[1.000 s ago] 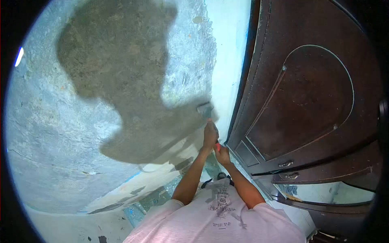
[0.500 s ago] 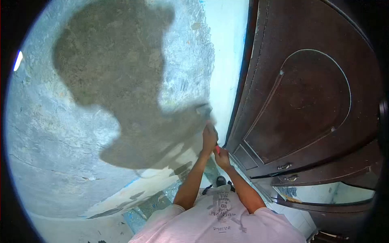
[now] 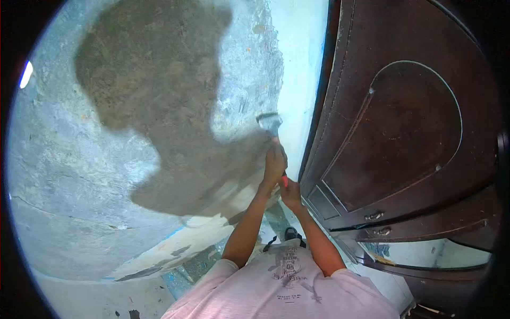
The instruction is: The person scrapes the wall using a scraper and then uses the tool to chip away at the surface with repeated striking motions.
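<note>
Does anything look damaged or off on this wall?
Yes. The wall is scraped to patchy grey, with torn pale paint flaking low down. The left hand and right hand grip a scraper at the intact painted strip beside the door.

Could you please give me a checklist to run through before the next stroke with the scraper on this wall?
1. Two-handed grip: left hand is closed on the scraper just below the blade, and right hand is at the red handle end: ok.
2. Blade flat against the wall: it lies at the wall, but the angle is too small to see: cannot tell.
3. Clearance from the door: the blade is apart from the door edge, though close: ok.
4. Paint strip beside the door stripped: pale paint is on it: not ok.
5. Footing: the feet are hidden below the shirt: cannot tell.
</note>
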The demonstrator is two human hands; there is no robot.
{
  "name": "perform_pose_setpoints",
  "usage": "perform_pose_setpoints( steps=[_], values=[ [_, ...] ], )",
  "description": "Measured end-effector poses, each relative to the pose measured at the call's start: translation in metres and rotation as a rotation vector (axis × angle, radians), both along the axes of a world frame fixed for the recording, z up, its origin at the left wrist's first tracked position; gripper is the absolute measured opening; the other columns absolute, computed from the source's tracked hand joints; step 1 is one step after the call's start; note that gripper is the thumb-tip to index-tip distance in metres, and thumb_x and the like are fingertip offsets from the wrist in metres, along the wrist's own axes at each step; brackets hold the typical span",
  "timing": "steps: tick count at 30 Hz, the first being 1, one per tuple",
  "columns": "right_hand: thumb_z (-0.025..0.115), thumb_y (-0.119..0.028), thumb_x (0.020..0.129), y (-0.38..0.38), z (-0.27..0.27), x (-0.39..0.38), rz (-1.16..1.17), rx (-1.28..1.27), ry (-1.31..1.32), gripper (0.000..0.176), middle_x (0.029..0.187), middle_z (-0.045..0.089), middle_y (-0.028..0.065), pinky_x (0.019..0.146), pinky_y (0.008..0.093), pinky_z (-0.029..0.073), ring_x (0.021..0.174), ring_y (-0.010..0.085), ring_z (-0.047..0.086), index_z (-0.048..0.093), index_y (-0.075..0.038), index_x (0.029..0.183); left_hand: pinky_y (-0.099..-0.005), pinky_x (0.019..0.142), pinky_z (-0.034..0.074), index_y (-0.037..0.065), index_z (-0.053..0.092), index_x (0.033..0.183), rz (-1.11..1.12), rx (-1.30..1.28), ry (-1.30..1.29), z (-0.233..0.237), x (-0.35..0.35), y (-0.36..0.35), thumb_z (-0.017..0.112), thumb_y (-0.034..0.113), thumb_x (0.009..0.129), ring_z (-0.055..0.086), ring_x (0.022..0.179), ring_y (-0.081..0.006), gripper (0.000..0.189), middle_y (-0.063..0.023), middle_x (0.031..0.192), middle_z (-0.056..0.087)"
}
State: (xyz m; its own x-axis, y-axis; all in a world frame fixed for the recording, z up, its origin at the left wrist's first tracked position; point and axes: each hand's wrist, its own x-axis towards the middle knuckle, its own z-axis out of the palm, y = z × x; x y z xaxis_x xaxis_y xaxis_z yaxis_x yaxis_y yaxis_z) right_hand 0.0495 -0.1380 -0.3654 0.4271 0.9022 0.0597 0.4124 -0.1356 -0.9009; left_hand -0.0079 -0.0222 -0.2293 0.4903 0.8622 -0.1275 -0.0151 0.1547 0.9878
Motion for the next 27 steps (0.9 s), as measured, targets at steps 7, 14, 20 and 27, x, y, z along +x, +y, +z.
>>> perform_pose_setpoints(
  steps=[7,14,20,27],
  values=[
    [0.055,-0.031,0.105,-0.015,-0.032,-0.007,0.024,0.233,-0.101,0.032,0.089,0.067,0.0268,0.069,0.0499,0.049,0.081,0.0463,0.067,0.066,0.0,0.103,-0.0366,0.049,0.038,0.006,0.049,0.08,0.194,0.198,0.003,-0.053,0.002,-0.017,0.038,0.046,0.11,0.046,0.05,-0.0185,0.051,-0.0062,0.062,0.048],
    [0.056,-0.046,0.104,-0.002,0.071,0.005,0.017,0.144,0.015,0.047,0.076,0.066,0.0239,0.063,0.0471,0.049,0.065,0.0365,0.067,0.067,0.0,0.106,-0.0305,0.041,0.034,0.009,0.047,0.074,0.084,-0.037,-0.129,0.013,0.018,-0.008,0.031,0.051,0.111,0.04,0.042,-0.0113,0.058,0.0015,0.055,0.039],
    [0.056,-0.035,0.104,-0.017,0.001,0.01,0.074,-0.002,-0.113,0.034,0.085,0.069,0.0251,0.07,0.0514,0.051,0.083,0.0457,0.068,0.067,-0.005,0.114,-0.031,0.041,0.035,0.011,0.045,0.073,0.177,0.006,-0.071,-0.029,0.011,-0.022,0.035,0.066,0.105,0.042,0.042,-0.0129,0.064,0.0005,0.054,0.04],
    [0.055,-0.03,0.103,-0.02,-0.044,-0.002,0.04,0.246,-0.077,0.03,0.088,0.067,0.0264,0.075,0.0528,0.048,0.09,0.0484,0.064,0.064,-0.002,0.106,-0.0297,0.041,0.033,0.013,0.044,0.073,0.151,-0.096,-0.069,-0.045,0.007,-0.025,0.039,0.063,0.106,0.04,0.042,-0.012,0.06,0.0008,0.055,0.04]
  ],
)
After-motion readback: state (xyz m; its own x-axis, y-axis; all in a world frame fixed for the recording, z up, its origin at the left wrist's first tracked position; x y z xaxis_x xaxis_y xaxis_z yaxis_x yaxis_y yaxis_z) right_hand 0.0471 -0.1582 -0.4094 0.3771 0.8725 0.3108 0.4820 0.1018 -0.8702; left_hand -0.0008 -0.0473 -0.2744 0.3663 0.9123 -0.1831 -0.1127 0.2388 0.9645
